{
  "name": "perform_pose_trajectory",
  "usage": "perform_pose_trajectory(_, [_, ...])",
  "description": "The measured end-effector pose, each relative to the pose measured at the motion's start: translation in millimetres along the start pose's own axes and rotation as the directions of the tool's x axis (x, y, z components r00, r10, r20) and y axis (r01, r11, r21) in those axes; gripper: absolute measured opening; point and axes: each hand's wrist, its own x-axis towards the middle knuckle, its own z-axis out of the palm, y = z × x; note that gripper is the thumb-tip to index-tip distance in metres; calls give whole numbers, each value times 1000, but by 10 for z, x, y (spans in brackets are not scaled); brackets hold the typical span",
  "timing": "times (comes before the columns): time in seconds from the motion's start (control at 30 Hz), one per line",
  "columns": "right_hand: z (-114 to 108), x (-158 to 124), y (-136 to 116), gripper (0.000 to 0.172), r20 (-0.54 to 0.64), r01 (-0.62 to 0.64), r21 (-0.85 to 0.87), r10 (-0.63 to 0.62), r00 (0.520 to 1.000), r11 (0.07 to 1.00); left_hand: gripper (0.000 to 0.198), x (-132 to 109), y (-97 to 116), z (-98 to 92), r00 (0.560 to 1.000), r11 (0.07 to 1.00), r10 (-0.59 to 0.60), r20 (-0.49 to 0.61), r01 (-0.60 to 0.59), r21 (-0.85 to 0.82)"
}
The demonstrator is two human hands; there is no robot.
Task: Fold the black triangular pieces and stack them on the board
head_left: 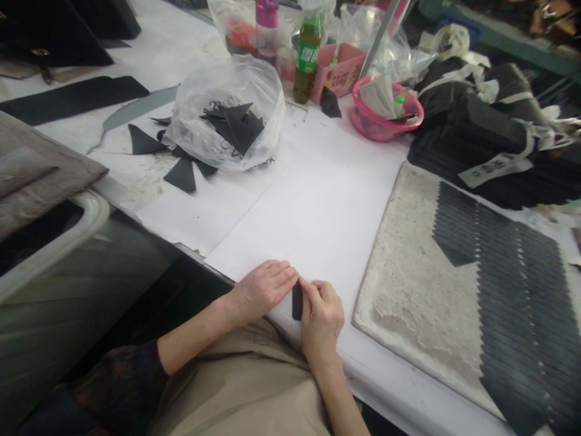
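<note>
Near the table's front edge my two hands meet over a small black piece lying on the white paper. My left hand rests flat with fingers stretched out, their tips touching the piece's left side. Fingers curled, my right hand pinches the piece's top right edge. Most of the piece is hidden between the hands.
A clear plastic bag of black triangular pieces sits at the back left, with loose triangles beside it. At right a crusted grey board carries rows of overlapped black strips. A pink bowl, green bottle and black bundles stand behind.
</note>
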Motion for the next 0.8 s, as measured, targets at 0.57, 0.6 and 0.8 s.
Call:
perform_pose_trajectory(0.57, [-147, -101, 128, 23, -24, 106, 50, -105, 994, 993, 32, -13, 109, -86, 992, 995, -40, 120, 28, 98])
perform_pose_trajectory(0.6, [-149, -102, 134, 24, -16, 116, 53, -115, 993, 992, 32, -12, 110, -90, 992, 995, -39, 120, 27, 99])
perform_pose_trajectory(0.8, [-154, -96, 129, 27, 14, 127, 73, -128, 992, 989, 34, -5, 133, -106, 989, 993, -38, 143, 21, 119])
